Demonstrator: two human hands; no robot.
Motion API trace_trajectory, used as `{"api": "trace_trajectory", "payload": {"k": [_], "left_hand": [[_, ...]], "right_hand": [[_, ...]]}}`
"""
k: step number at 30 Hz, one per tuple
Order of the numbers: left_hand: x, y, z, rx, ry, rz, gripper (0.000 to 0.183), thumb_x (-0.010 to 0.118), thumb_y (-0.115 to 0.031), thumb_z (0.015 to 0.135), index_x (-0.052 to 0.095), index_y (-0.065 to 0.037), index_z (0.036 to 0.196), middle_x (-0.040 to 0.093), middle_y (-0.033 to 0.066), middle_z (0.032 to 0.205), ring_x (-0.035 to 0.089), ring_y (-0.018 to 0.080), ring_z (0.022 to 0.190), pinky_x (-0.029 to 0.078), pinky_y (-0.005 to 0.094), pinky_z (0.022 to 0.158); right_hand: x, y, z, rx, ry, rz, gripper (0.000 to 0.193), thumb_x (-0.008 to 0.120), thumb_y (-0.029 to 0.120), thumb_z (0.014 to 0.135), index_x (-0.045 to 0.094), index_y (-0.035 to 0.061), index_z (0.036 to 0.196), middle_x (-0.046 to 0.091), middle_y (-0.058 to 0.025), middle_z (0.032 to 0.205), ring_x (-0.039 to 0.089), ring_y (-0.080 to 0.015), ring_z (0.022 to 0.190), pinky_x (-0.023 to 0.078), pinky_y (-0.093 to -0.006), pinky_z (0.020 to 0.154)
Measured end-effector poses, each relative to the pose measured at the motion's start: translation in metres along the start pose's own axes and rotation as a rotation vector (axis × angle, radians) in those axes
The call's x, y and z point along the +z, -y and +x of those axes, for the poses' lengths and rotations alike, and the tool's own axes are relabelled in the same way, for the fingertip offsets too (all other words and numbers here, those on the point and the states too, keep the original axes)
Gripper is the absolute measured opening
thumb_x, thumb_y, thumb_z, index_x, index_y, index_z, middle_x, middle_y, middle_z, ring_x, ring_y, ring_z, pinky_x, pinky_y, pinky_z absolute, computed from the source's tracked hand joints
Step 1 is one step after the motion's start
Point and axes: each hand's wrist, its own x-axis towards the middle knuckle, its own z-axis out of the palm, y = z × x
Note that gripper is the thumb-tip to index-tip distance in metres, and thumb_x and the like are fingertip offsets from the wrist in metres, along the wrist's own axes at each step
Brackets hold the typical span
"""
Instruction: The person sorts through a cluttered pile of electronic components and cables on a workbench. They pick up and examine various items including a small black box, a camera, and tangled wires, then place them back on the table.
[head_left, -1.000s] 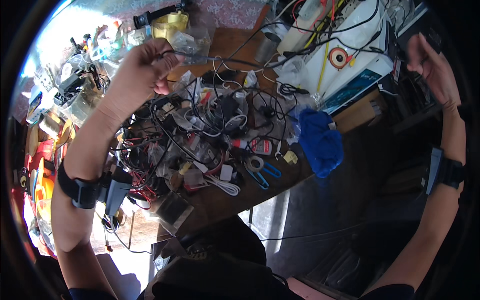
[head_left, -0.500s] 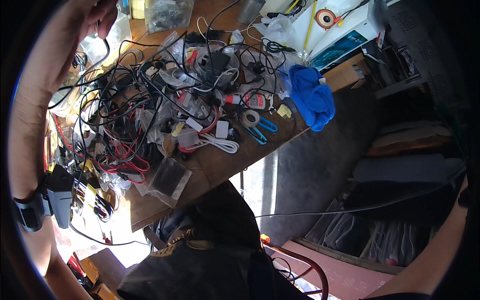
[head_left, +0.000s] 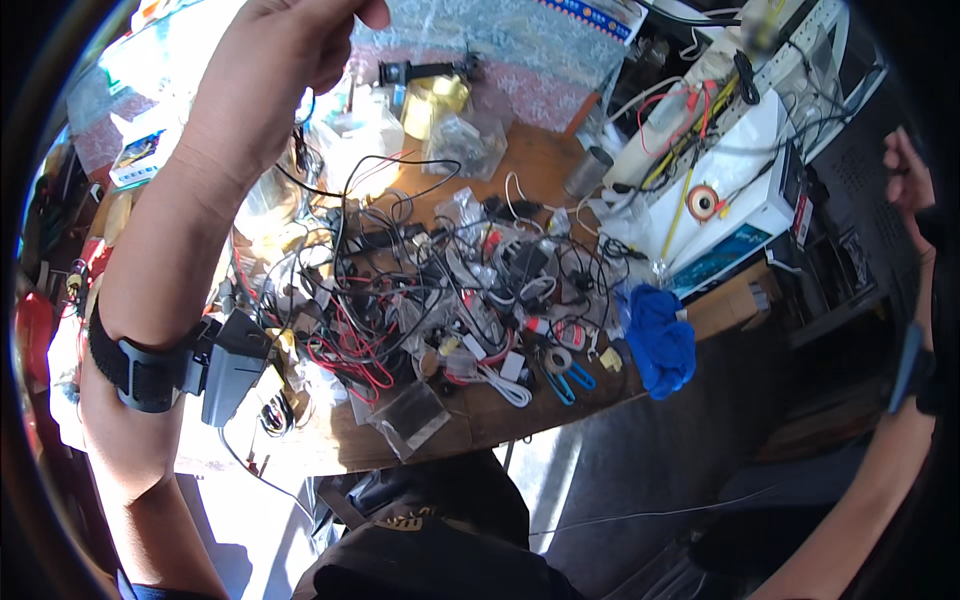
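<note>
My left hand (head_left: 285, 45) is raised over the far left part of the table, its fingers curled and partly cut off by the top edge. Whatever it may hold is hidden. Below it a heap of tangled black cables (head_left: 345, 215) spreads across the table, mixed with red wires (head_left: 350, 372), plastic bags and small parts. A white coiled cable (head_left: 508, 388), blue-handled pliers (head_left: 570, 385), a tape roll (head_left: 557, 360) and a red-and-white bottle (head_left: 570, 334) lie along the heap's near right side. My right hand (head_left: 905, 170) hangs at the far right, open, touching nothing visible.
A blue cloth (head_left: 660, 345) drapes over the table's right corner. Behind it stand a white box (head_left: 740, 215) with a round speaker-like part (head_left: 703, 203) and a metal cylinder (head_left: 588, 172). A flat plastic bag (head_left: 408, 420) lies by the front edge. A strapped grey device (head_left: 235, 365) sits on my left forearm.
My left hand has moved right and farther over the table. My right hand has come into view at the right. The view has shifted, showing more of the table's back.
</note>
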Motion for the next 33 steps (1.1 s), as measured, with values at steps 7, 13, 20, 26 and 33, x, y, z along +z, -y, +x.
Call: {"api": "trace_trajectory", "payload": {"k": [7,13,20,26,33], "left_hand": [[-0.008,0.003,0.006,-0.004,0.09,0.226,0.027,0.052,-0.03,0.091,0.059,-0.007,0.081,0.028,-0.0099,0.053,0.021,0.0012,0.046,0.016,0.0194,0.043],[0.04,0.046,-0.004,-0.08,0.388,0.974,0.038,0.06,-0.027,0.083,0.055,0.006,0.101,0.058,0.012,0.079,0.058,0.0242,0.077,0.047,0.0341,0.073],[0.123,0.057,-0.019,0.067,0.621,0.528,0.059,0.058,-0.039,0.084,0.043,0.0,0.126,0.042,0.0204,0.124,0.047,0.033,0.112,0.04,0.0372,0.095],[0.157,0.051,-0.017,-0.149,0.911,0.124,0.034,0.056,-0.032,0.088,0.057,-0.005,0.108,0.057,0.0089,0.1,0.054,0.015,0.091,0.043,0.0284,0.082],[0.155,0.057,-0.038,-0.506,1.098,-0.007,0.019,0.047,-0.022,0.094,0.05,-0.004,0.09,0.05,-0.0005,0.075,0.049,0.0057,0.067,0.041,0.0209,0.062]], "right_hand": [[0.126,-0.085,0.031,0.051,-0.323,0.441,0.033,0.055,0.034,0.088,0.059,0.0018,0.085,0.055,-0.003,0.066,0.055,-0.011,0.055,0.046,-0.0211,0.045],[0.194,-0.09,0.049,-0.021,-0.011,0.547,0.042,0.047,0.04,0.091,0.057,-0.0009,0.093,0.058,-0.0077,0.066,0.057,-0.0153,0.055,0.049,-0.0278,0.05],[0.245,-0.077,0.048,-0.185,0.256,0.668,0.045,0.036,0.038,0.095,0.051,-0.0038,0.1,0.055,-0.0089,0.058,0.053,-0.0139,0.044,0.043,-0.0229,0.042],[0.255,-0.083,0.045,-0.263,0.445,0.67,0.053,0.028,0.044,0.096,0.051,-0.0036,0.103,0.052,-0.0077,0.054,0.049,-0.0118,0.041,0.036,-0.02,0.036],[0.254,-0.108,0.056,-0.28,0.351,0.808,0.047,0.031,0.041,0.096,0.053,-0.0012,0.097,0.052,-0.0056,0.056,0.05,-0.0094,0.045,0.04,-0.0198,0.041]]}}
